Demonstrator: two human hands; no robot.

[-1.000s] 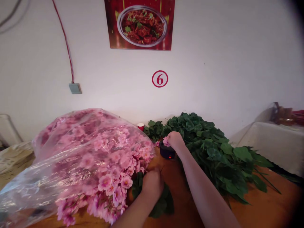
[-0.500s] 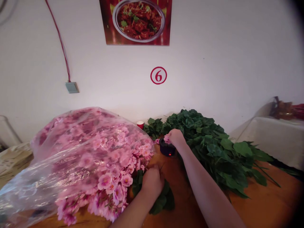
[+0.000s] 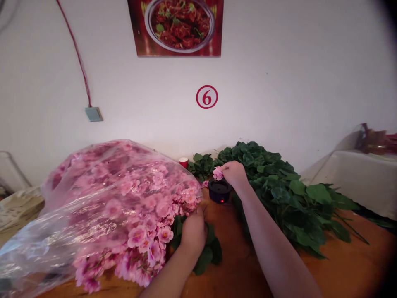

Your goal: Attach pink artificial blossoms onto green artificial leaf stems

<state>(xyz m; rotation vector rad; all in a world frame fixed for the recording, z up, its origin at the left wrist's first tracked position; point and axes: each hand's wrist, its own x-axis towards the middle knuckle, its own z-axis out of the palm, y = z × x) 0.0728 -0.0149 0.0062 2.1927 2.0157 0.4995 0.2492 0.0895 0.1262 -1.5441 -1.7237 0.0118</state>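
Note:
My right hand (image 3: 236,176) pinches a small pink artificial flower (image 3: 218,173) just above a round black pot (image 3: 219,191) with a lit red light on its front. Nearer to me, my left hand (image 3: 194,231) is closed on a stem with green artificial leaves (image 3: 211,252) that spread out on both sides of it. Left of that hand lies a big heap of pink artificial flowers (image 3: 136,236), partly under clear plastic (image 3: 77,198). Another pink blossom (image 3: 205,183) rests beside the pot.
A large pile of green leaf stems (image 3: 279,194) covers the right of the wooden table (image 3: 229,265). Behind the flowers stands a red cup (image 3: 183,162) near the wall. Further right is a cloth-covered surface (image 3: 362,178) with things on it.
My right hand has lifted the pink flower up off the black pot, baring its top. The left hand has shifted slightly left and up with the leaf stem.

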